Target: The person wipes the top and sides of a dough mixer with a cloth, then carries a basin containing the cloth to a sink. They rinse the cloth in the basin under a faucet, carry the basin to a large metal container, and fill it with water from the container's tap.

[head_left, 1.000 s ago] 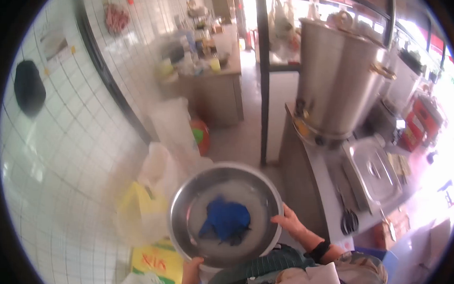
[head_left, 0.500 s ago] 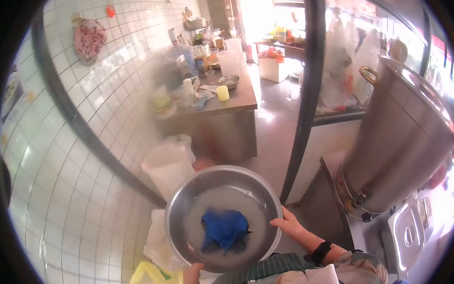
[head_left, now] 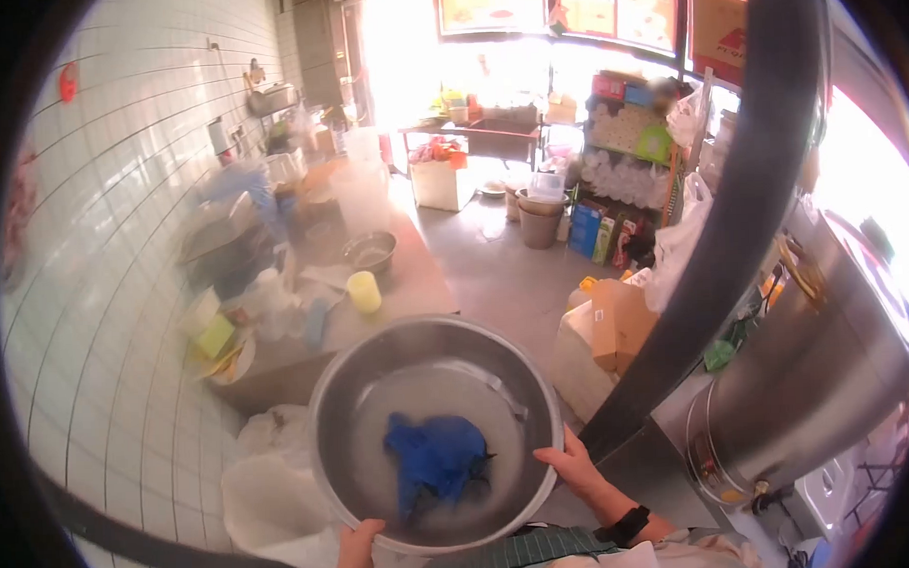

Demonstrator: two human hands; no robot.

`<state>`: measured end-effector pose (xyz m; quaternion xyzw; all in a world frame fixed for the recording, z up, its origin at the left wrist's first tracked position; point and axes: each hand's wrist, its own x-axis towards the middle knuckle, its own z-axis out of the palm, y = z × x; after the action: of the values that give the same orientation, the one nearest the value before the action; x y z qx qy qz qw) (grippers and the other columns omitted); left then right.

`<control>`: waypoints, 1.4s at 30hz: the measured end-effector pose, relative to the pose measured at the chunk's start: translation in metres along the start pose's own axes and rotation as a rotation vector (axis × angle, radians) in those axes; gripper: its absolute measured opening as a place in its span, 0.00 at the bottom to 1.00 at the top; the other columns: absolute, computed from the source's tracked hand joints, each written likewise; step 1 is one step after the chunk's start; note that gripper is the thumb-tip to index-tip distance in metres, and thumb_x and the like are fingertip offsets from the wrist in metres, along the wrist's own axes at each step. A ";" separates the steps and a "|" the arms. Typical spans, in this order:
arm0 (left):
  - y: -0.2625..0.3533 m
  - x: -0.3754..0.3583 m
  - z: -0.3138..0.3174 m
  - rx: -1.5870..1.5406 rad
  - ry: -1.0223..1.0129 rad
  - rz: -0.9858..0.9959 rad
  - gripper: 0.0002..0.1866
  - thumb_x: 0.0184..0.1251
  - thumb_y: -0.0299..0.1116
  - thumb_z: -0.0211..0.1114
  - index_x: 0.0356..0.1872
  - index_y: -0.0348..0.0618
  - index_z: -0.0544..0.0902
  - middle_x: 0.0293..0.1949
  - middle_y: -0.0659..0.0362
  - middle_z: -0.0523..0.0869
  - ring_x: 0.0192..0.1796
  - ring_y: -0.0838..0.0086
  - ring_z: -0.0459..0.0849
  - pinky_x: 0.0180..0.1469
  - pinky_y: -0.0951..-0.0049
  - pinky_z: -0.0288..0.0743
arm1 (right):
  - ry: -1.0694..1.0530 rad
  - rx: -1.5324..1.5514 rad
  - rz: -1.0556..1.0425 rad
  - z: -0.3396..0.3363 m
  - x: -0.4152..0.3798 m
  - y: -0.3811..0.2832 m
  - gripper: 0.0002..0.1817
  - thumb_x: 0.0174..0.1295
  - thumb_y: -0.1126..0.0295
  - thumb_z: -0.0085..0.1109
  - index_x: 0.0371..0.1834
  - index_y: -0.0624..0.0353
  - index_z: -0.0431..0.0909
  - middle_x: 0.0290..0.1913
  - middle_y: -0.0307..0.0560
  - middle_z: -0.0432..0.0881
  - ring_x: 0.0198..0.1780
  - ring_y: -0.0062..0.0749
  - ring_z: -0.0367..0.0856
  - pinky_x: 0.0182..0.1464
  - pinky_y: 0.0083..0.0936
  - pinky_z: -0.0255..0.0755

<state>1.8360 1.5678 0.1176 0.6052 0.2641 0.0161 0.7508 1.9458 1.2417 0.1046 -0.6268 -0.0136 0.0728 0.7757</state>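
Observation:
A large round metal basin (head_left: pixel 331 469) is held in front of my body, with a blue cloth (head_left: pixel 436 457) lying in cloudy water at its bottom. My right hand (head_left: pixel 571 462) grips the basin's right rim, thumb over the edge. At the lower left of the rim, my left hand (head_left: pixel 359 550) holds on in the same way, its thumb on top. The fingers of both hands are largely hidden beneath the basin.
A counter (head_left: pixel 414 275) ahead holds a metal bowl (head_left: pixel 369 251) and a yellow cup (head_left: pixel 364 291). A white bin (head_left: pixel 272 501) stands left of the basin. A dark post (head_left: pixel 713 245), a cardboard box (head_left: pixel 621 323) and a tall metal pot (head_left: pixel 808 362) are on the right.
The view has moved forward and turned right, so the counter is closer and shelves with boxes now show. Both hands still hold the basin, which has come past the white bin.

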 end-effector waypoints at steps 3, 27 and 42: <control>0.027 0.053 0.020 -0.045 -0.038 0.031 0.27 0.45 0.28 0.60 0.51 0.31 0.69 0.42 0.53 0.77 0.43 0.65 0.77 0.47 0.70 0.70 | 0.035 -0.108 -0.049 -0.006 0.061 0.005 0.27 0.52 0.70 0.58 0.57 0.63 0.66 0.43 0.42 0.76 0.43 0.24 0.72 0.46 0.22 0.68; 0.153 0.437 0.264 0.334 -0.317 -0.074 0.26 0.46 0.33 0.65 0.47 0.34 0.68 0.38 0.54 0.75 0.40 0.69 0.75 0.40 0.71 0.70 | 0.493 -0.016 -0.073 -0.107 0.349 -0.048 0.29 0.51 0.71 0.58 0.58 0.64 0.65 0.48 0.43 0.75 0.47 0.27 0.73 0.50 0.24 0.67; 0.171 0.524 0.457 0.275 -0.377 -0.168 0.20 0.48 0.36 0.62 0.41 0.34 0.76 0.35 0.57 0.78 0.38 0.69 0.75 0.38 0.73 0.67 | 0.398 0.000 0.056 -0.249 0.523 -0.103 0.28 0.53 0.71 0.58 0.60 0.62 0.65 0.50 0.45 0.75 0.50 0.27 0.72 0.53 0.24 0.67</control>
<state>2.5276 1.3823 0.1353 0.6700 0.1686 -0.1957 0.6960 2.5012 1.0471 0.1153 -0.6291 0.1573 -0.0312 0.7606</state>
